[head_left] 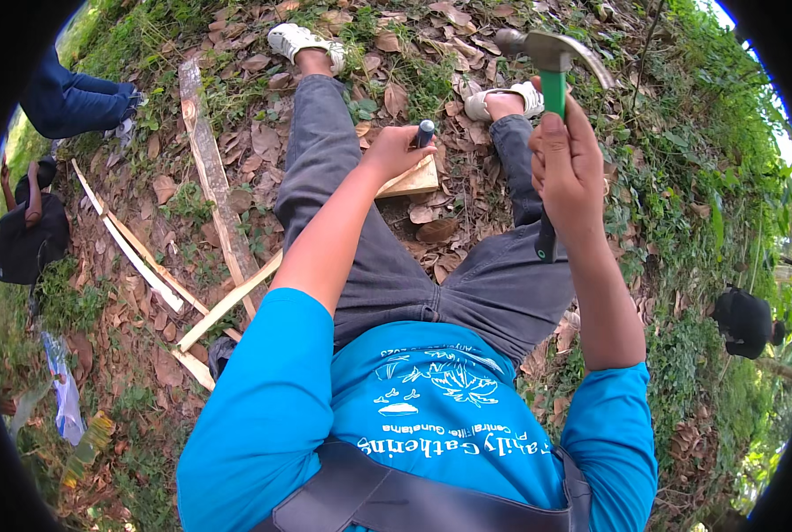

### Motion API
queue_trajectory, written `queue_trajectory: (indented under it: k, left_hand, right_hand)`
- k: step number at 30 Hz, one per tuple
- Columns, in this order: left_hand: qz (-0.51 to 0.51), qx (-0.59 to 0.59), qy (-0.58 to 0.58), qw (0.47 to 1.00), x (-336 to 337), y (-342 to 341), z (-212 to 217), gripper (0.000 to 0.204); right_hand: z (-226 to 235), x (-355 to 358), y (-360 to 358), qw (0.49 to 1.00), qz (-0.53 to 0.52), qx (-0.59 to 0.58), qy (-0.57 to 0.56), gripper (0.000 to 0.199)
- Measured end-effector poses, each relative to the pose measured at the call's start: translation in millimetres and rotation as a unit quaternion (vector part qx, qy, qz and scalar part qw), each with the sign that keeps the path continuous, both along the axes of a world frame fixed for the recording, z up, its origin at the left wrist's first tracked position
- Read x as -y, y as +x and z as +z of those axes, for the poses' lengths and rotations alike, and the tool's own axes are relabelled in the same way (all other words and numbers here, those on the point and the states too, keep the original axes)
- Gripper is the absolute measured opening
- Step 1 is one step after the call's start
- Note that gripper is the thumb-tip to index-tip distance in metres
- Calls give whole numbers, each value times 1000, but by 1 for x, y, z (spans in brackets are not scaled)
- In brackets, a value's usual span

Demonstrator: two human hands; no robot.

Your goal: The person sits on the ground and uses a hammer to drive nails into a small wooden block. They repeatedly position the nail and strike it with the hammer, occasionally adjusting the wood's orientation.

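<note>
My left hand [392,156] is closed around the dark handle of a chisel [425,133], its pale butt end pointing up; the blade is hidden. Below that hand a light wooden board [413,181] lies between my legs, partly covered by my forearm and leg. Raised on the right, my right hand [566,168] grips a claw hammer [551,84] by its green and black handle. The hammer's steel head is up above my fist, apart from the chisel, with the curved claw to the right.
A long rough plank [208,168] lies on the leaf-covered ground to the left. Near it are thin split wooden strips [139,257] and a pale stick [232,301]. People [32,226] are at the far left, and a dark cap [743,321] shows at the right.
</note>
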State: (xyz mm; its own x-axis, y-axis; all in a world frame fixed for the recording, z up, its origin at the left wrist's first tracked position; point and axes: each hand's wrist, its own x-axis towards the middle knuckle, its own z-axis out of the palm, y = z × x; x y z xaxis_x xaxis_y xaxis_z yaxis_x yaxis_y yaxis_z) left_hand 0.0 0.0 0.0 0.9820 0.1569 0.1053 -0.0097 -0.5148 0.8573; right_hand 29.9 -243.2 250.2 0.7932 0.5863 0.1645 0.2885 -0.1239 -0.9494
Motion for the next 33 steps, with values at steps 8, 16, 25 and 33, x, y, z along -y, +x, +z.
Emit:
queue_trajectory:
  k: [8, 16, 25, 33]
  left_hand:
    - [-36, 9, 42, 998, 18, 4, 13, 25]
    - [-16, 33, 53, 998, 6, 8, 12, 31]
    - [-27, -12, 52, 998, 1, 2, 11, 29]
    - [-34, -26, 76, 996, 6, -5, 17, 28]
  right_hand:
    - [-114, 6, 23, 965, 3, 159, -210, 37]
    - [-36, -18, -1, 993, -15, 120, 7, 37]
    - [-18, -17, -2, 993, -11, -10, 121, 34]
    - [-41, -17, 10, 993, 9, 94, -75, 26]
